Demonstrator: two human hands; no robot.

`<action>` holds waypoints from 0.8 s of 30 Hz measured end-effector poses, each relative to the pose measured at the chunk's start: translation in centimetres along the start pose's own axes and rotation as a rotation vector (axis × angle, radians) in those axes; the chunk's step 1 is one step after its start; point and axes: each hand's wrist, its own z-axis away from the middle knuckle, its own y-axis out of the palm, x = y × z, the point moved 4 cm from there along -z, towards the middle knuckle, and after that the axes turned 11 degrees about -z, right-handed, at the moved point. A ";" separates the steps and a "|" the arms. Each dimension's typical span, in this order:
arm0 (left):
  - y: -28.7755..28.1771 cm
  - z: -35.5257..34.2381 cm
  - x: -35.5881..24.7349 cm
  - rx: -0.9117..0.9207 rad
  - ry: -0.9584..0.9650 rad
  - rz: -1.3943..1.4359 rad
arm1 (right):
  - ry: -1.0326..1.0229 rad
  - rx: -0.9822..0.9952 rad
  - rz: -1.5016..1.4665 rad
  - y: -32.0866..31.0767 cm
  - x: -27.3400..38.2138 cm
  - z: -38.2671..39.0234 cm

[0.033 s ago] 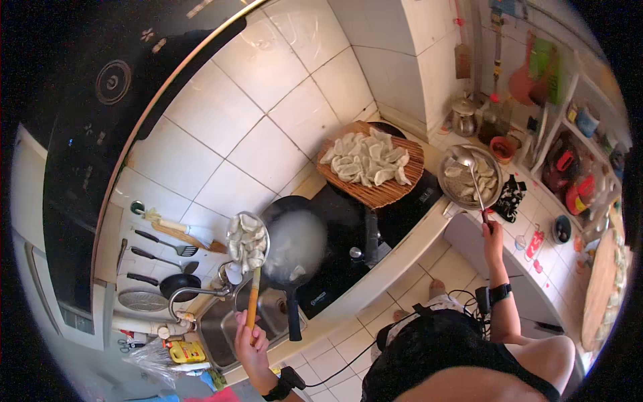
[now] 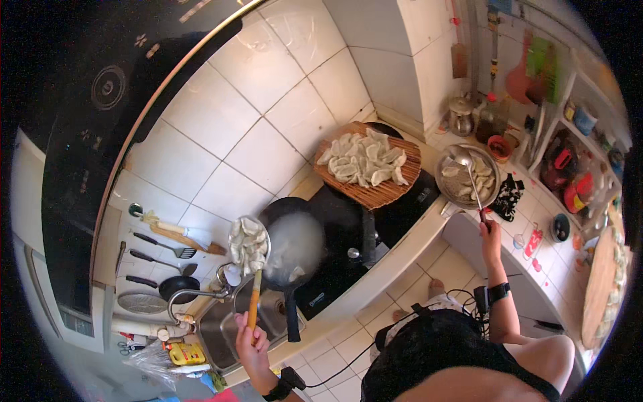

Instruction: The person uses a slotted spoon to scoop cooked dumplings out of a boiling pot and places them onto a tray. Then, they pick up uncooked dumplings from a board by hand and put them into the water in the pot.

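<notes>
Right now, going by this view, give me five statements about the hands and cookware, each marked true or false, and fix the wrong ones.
1. The left hand grips a wooden-handled scoop loaded with dumplings. True.
2. The right hand is empty. False: it holds a ladle.
3. The ladle's head is within the rim of a round metal pan. True.
4. The slatted tray is bare. False: it bears many dumplings.
5. The dark wok is left of the slatted tray. True.

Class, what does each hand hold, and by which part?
Left hand: the scoop, by its wooden handle. Right hand: the ladle, by its dark handle.
</notes>
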 end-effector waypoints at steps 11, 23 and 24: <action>5.3 1.7 0.1 -0.126 -0.191 -0.181 | 0.060 -0.175 -0.019 -2.7 0.4 0.7; 23.1 0.4 -3.8 0.378 -0.023 -0.245 | 0.086 -0.371 -0.101 -7.5 2.2 4.8; 24.1 -0.3 -2.9 0.488 -0.029 -0.221 | 0.082 -0.356 -0.062 -7.6 1.9 5.0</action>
